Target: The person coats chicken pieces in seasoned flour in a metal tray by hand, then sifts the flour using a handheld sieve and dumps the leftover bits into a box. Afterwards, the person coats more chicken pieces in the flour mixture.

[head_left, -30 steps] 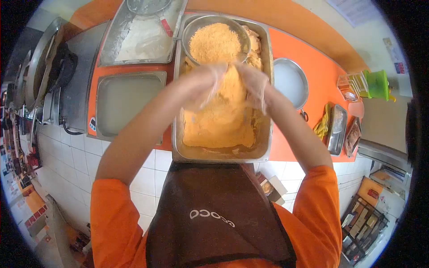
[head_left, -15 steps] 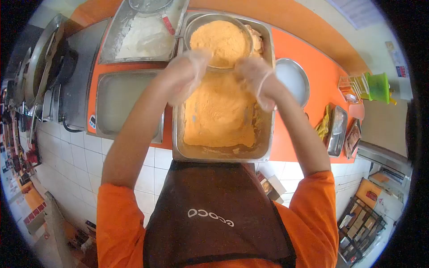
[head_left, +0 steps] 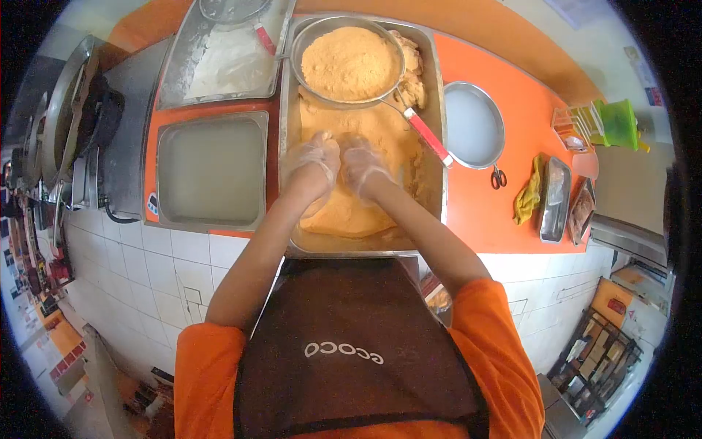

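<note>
Both hands wear clear plastic gloves and are down in the orange powder [head_left: 358, 212] of a deep metal tray [head_left: 437, 132]. My left hand [head_left: 318, 162] touches the powder, its fingers curled and blurred. Close beside it, my right hand [head_left: 362, 159] also reaches into the powder, fingers pointing away from me. Whatever either hand may hold is hidden. Beyond them a round sieve [head_left: 398, 69] heaped with orange powder rests on the tray, its red handle [head_left: 428, 137] pointing to the right. Coated pieces [head_left: 412, 80] lie at the tray's back right corner.
Left are a tray of white flour [head_left: 234, 62] with another sieve and a tray of cloudy liquid [head_left: 212, 172]. Right stand a round pan of pale liquid [head_left: 472, 124], scissors [head_left: 498, 177], a yellow cloth [head_left: 528, 197], a metal tray [head_left: 556, 201] and a green container [head_left: 619, 126].
Both hands have come down from beside the sieve into the powder, close together. The sieve's red handle and the scissors now show fully. The whole view has shifted slightly.
</note>
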Action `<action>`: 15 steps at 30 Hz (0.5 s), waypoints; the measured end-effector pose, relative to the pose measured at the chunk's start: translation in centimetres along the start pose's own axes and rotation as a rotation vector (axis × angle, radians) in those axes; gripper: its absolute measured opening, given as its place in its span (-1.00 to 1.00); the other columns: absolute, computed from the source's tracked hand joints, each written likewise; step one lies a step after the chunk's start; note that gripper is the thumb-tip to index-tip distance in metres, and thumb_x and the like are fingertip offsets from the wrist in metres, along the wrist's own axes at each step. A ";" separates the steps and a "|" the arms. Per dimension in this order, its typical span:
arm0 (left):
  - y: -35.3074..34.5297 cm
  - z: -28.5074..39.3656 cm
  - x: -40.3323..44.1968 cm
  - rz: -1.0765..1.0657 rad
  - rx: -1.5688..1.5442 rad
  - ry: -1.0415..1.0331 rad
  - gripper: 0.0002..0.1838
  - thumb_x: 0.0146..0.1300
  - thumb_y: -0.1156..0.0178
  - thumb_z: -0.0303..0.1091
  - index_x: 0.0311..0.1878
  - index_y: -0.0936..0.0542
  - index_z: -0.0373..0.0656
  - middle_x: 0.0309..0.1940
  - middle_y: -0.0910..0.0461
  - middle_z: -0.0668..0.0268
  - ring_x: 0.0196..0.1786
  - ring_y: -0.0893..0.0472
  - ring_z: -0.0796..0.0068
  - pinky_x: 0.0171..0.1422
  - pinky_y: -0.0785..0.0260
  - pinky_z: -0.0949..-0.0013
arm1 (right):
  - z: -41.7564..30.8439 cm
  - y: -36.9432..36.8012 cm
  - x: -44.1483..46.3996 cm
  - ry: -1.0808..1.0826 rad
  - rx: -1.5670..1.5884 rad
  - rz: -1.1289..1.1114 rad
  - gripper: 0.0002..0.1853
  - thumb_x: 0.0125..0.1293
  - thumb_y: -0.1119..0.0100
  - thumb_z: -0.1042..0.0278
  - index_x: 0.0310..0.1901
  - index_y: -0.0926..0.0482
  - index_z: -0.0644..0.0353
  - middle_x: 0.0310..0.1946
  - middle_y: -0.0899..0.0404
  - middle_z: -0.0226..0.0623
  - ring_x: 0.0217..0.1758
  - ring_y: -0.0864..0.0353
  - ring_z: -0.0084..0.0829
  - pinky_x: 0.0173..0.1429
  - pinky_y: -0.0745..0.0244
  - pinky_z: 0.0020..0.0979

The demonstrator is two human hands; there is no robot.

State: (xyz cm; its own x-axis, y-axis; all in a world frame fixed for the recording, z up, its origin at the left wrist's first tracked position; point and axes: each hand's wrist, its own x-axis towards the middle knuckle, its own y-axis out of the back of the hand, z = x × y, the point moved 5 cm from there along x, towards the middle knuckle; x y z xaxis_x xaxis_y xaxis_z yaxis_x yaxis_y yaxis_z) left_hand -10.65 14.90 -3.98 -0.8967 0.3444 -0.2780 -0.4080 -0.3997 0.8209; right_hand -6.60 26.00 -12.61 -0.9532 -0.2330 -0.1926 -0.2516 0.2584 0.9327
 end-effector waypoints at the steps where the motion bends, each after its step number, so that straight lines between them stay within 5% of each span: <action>1: 1.0 0.4 -0.4 0.045 -0.017 0.029 -0.48 0.27 0.13 -0.07 0.25 -0.39 -0.08 -0.17 -0.60 -0.06 -0.09 -0.58 -0.06 0.00 -0.38 0.04 | -0.2 -2.9 0.9 0.049 -0.001 -0.038 -0.81 0.19 -0.06 0.37 -0.25 -0.64 0.19 -0.24 -0.64 -0.12 -0.12 -0.63 -0.18 -0.04 -0.55 -0.28; 5: 2.3 -0.8 -1.2 0.097 -0.141 0.034 -0.49 0.28 0.14 -0.02 0.25 -0.39 0.04 -0.17 -0.60 -0.03 -0.10 -0.57 -0.06 0.01 -0.37 0.04 | -2.3 -5.2 -0.7 0.321 0.153 0.004 -0.75 0.16 -0.06 0.40 -0.11 -0.56 0.17 -0.12 -0.60 -0.13 -0.04 -0.56 -0.22 0.05 -0.46 -0.35; 8: 1.8 -1.7 -1.6 0.086 -0.220 0.017 -0.51 0.28 0.14 -0.03 0.25 -0.39 0.08 -0.17 -0.61 -0.02 -0.11 -0.57 -0.06 0.01 -0.37 0.05 | 1.2 -0.4 0.3 -0.075 -0.133 -0.119 -0.71 0.18 -0.02 0.41 -0.04 -0.52 0.18 -0.10 -0.59 -0.15 -0.03 -0.57 -0.28 0.07 -0.45 -0.38; 10: 1.2 -2.1 -1.6 0.080 -0.120 -0.040 -0.52 0.28 0.13 -0.05 0.24 -0.40 0.07 -0.17 -0.61 -0.01 -0.12 -0.58 -0.05 0.01 -0.38 0.05 | 3.2 -2.4 -1.3 -0.129 -0.249 -0.042 -0.74 0.17 -0.03 0.42 -0.09 -0.55 0.17 -0.14 -0.61 -0.17 -0.07 -0.58 -0.30 0.02 -0.47 -0.38; 13: 1.2 -0.4 -2.1 -0.042 -0.036 0.051 -0.51 0.27 0.11 -0.09 0.23 -0.41 0.01 -0.19 -0.61 -0.02 -0.12 -0.59 -0.04 -0.01 -0.38 0.05 | 6.3 -9.8 -3.2 0.078 -0.032 -0.260 -0.79 0.17 -0.05 0.41 -0.17 -0.61 0.16 -0.21 -0.63 -0.20 -0.11 -0.60 -0.30 -0.05 -0.50 -0.40; 15: -3.0 -2.6 -0.7 -0.107 0.004 -0.193 -0.65 0.30 0.10 -0.18 0.01 -0.52 -0.12 -0.17 -0.60 0.01 -0.10 -0.58 0.04 0.03 -0.38 0.14 | 6.2 -10.0 -3.9 0.203 -0.050 -0.326 -0.83 0.14 -0.09 0.41 -0.27 -0.65 0.13 -0.31 -0.64 -0.22 -0.20 -0.62 -0.29 -0.15 -0.52 -0.37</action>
State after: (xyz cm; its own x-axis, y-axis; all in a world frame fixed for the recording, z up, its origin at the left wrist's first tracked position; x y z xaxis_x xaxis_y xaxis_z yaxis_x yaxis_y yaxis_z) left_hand -9.27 13.58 -7.53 -0.7988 0.5412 -0.2629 -0.4978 -0.3492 0.7939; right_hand -1.46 30.14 -23.05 -0.7711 -0.4773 -0.4214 -0.5224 0.0958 0.8473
